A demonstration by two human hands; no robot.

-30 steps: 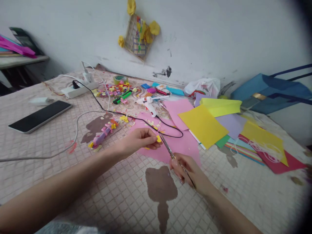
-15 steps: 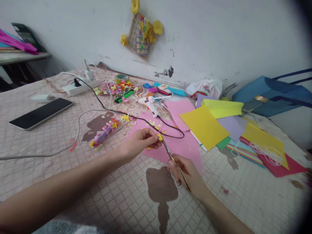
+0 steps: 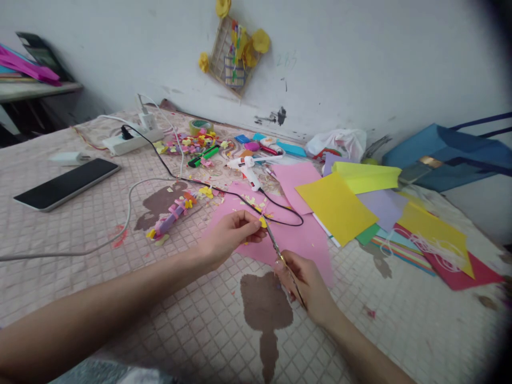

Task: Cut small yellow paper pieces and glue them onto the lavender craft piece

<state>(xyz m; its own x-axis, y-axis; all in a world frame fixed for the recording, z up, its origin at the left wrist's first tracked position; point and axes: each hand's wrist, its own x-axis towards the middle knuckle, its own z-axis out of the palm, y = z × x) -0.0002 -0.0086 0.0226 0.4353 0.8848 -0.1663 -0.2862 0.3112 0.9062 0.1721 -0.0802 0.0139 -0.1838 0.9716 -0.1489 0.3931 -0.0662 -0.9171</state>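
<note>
Between thumb and fingertips, my left hand (image 3: 240, 228) pinches a small yellow paper piece (image 3: 263, 221). My right hand (image 3: 302, 280) is closed around a pair of scissors (image 3: 277, 247), whose blades point up and left at that piece. Both hands are over a pink paper sheet (image 3: 308, 245) with small yellow scraps (image 3: 256, 202) on it. A black cord (image 3: 294, 224) crosses the sheet just beyond the blades, leading to a white glue gun (image 3: 248, 173). Left of my left hand lies a purple strip with small pink, orange and yellow pieces (image 3: 173, 216).
Coloured paper sheets (image 3: 338, 205) and white string (image 3: 436, 248) lie on the right, near a blue bag (image 3: 448, 154). A phone (image 3: 68, 184), a white cable (image 3: 130, 200) and a power strip (image 3: 132, 143) are at left. Behind lie a green cutter (image 3: 204, 156) and a tape roll (image 3: 200, 126).
My right hand and the scissors handles have shifted slightly up and left. My left hand keeps its pinch on the yellow piece, nearly still.
</note>
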